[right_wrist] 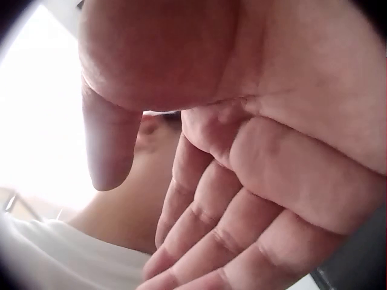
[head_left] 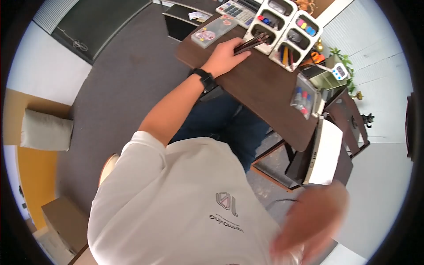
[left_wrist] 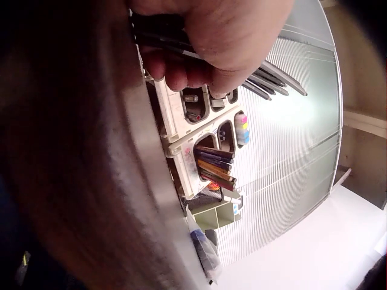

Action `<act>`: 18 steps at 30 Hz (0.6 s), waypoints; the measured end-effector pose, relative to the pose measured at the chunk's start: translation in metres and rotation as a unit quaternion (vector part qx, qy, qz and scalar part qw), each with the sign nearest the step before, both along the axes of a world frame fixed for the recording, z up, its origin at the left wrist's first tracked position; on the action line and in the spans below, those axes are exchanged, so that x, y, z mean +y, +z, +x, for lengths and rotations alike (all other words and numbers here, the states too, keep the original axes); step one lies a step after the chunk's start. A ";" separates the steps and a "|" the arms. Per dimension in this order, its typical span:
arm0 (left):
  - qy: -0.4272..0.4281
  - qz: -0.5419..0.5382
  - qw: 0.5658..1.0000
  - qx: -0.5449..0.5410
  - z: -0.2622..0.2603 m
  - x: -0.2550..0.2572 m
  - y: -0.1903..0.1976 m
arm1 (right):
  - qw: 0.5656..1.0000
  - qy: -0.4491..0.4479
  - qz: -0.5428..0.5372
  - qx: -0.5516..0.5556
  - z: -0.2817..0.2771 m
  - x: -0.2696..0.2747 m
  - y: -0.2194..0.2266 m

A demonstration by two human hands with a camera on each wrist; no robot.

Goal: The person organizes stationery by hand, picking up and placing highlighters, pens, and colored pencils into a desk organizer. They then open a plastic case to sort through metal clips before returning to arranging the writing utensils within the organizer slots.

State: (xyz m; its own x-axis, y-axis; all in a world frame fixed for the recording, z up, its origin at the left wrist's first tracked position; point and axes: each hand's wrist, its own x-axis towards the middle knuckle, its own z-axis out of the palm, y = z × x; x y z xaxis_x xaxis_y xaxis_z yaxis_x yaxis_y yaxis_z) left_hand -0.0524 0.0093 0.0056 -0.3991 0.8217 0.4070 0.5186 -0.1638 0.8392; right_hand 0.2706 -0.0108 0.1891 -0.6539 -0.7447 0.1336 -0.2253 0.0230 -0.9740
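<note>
My left hand (head_left: 226, 56) grips a bundle of slim dark pencil-like sticks (head_left: 251, 44) over the desk, their far ends overlapping the white organizer (head_left: 273, 45) in the head view. In the left wrist view the fingers (left_wrist: 175, 77) curl round the bundle, and the ends of the sticks (left_wrist: 269, 81) poke out past the hand. Blurred, my right hand (head_left: 311, 223) is raised in front of the shirt, away from the desk. Its fingers (right_wrist: 211, 235) are extended and its thumb stands apart, with nothing in the palm.
The organizer's compartments hold coloured pencils (head_left: 286, 56), highlighters (head_left: 306, 26) and small items. On the brown desk (head_left: 265, 84) are a calculator (head_left: 236, 13), a stickered clear case (head_left: 212, 33) and a clear pouch of markers (head_left: 304, 99). A white box-like object (head_left: 326, 152) stands at the right.
</note>
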 end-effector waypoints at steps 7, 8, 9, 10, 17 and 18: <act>-0.021 -0.005 0.999 -0.036 0.001 -0.001 0.005 | 0.664 -0.737 -0.120 -0.036 -0.089 0.021 -0.150; -0.035 -0.046 0.996 -0.074 0.001 -0.003 0.008 | 0.654 -0.742 -0.143 -0.047 -0.095 0.029 -0.168; -0.060 -0.045 0.986 -0.148 0.002 -0.004 0.007 | 0.644 -0.744 -0.164 -0.060 -0.101 0.031 -0.174; -0.083 -0.041 0.971 -0.219 0.001 -0.002 0.005 | 0.626 -0.760 -0.161 -0.066 -0.106 0.032 -0.176; -0.181 -0.027 0.729 -0.659 0.003 -0.002 -0.001 | 0.577 -0.807 0.117 0.048 -0.151 0.032 -0.158; -0.189 -0.035 0.727 -0.659 0.002 -0.003 -0.001 | 0.567 -0.811 0.142 0.029 -0.153 0.033 -0.161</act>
